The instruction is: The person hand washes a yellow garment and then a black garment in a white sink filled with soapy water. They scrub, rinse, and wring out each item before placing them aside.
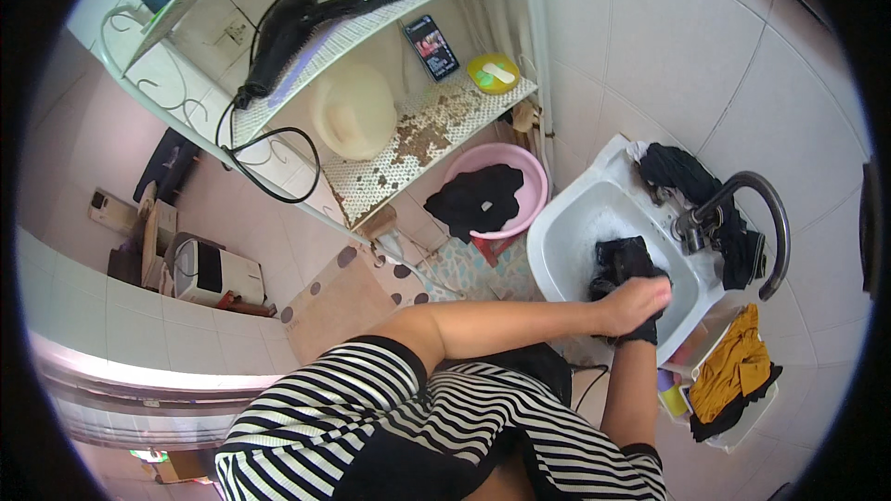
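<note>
Over the white washbasin [557,250], my left hand [632,306] is closed around a bunched wet black cloth [623,257]. The cloth's far part hangs down into the bowl, where some suds show. My right hand [637,335] is just below the left one, mostly covered by black fabric at the wrist, so its fingers are hidden. A dark metal faucet [738,188] curves over the basin's right side. More black clothing [679,170] lies on the basin's back rim, behind the faucet.
A pink plastic basin [534,188] holding a black garment stands left of the washbasin. A rusty metal shelf [452,118] bears a phone [431,47], a yellow dish [493,74] and a hair dryer [285,28] with a looped cord. Mustard cloth [734,369] hangs over a white container at right.
</note>
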The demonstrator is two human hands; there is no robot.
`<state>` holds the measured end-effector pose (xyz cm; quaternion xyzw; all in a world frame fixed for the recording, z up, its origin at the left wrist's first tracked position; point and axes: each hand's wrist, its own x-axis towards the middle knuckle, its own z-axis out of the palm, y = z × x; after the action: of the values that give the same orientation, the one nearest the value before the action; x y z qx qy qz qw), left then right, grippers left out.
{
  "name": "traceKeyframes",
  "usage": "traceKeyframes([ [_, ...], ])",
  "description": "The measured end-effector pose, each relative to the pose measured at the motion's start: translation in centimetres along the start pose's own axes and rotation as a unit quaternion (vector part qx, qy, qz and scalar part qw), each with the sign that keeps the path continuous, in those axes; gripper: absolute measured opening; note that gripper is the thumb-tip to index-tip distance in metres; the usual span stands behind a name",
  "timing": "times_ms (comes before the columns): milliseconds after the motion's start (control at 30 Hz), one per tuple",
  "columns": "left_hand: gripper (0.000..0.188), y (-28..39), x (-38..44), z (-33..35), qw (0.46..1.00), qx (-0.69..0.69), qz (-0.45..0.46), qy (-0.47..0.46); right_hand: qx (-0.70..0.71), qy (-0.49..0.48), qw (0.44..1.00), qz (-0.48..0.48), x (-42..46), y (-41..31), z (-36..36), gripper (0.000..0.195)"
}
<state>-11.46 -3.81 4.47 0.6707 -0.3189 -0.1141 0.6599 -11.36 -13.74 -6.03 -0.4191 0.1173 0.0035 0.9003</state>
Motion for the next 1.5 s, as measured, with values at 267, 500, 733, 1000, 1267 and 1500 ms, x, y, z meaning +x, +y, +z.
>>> traceKeyframes([
  [267,0.024,0.8,-1.1,-0.9,0.986,0.032,-0.088,-0.136,-0.354,0.068,0.927,-0.109,1.5,-1.2,-2.0,0.042],
  [500,0.012,-6.4,0.5,-6.0,0.913,0.378,0.108,0.110,-0.528,0.067,0.827,-0.182,2.0,-0.4,-1.7,0.044],
  [733,0.015,-7.3,1.3,-6.4,0.948,0.311,-0.010,0.065,-0.708,0.051,0.658,-0.251,2.3,0.4,-0.9,0.047],
  [1000,0.013,-7.4,-0.5,-4.8,0.967,0.231,0.027,0.107,-0.716,0.031,0.631,-0.298,0.9,-1.4,2.5,0.045],
  [1267,0.041,-5.8,-2.4,-5.2,0.904,0.231,-0.196,-0.303,-0.821,0.084,0.553,-0.113,6.6,-2.2,-0.8,0.023],
  [1500,0.035,-9.2,-1.8,-2.1,0.963,0.174,-0.205,0.005,-0.835,0.025,0.502,-0.225,8.6,-2.7,2.2,0.012],
])
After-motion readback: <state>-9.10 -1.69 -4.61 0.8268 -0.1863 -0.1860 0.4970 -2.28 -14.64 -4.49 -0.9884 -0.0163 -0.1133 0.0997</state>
